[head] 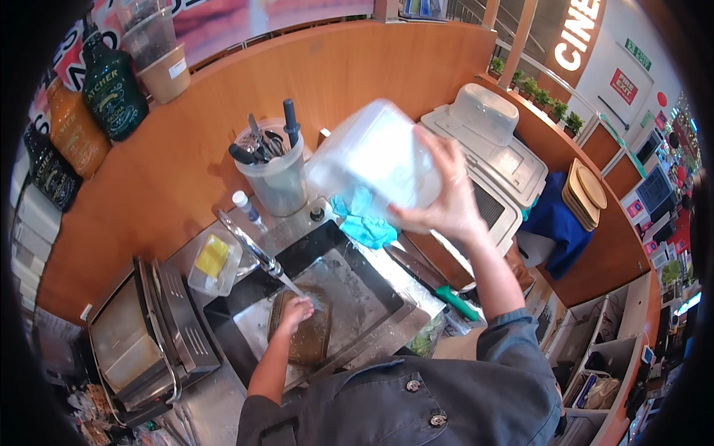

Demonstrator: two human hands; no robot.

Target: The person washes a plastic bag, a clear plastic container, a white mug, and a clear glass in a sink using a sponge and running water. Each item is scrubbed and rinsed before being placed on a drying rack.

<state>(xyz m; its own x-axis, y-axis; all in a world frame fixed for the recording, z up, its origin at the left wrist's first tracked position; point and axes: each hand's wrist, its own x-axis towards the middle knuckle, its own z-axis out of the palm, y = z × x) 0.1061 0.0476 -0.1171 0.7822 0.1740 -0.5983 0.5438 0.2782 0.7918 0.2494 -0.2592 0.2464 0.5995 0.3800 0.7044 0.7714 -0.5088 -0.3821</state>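
My right hand (446, 195) grips a clear plastic container (374, 156), blurred and tilted, raised over the counter right of the sink. Down in the metal sink (357, 290), my left hand (297, 312) is under water running from the faucet (254, 248), above a brownish rectangular tray (309, 337). Its fingers look curled; whether they hold anything is not clear. Below the raised container lies a crumpled turquoise cloth (368, 228).
A utensil tub (276, 184) and small bottle (248, 209) stand behind the sink. A container with a yellow sponge (212, 256) and a contact grill (139, 340) are left. A green-handled knife (457, 304) lies right, near lidded bins (502, 167).
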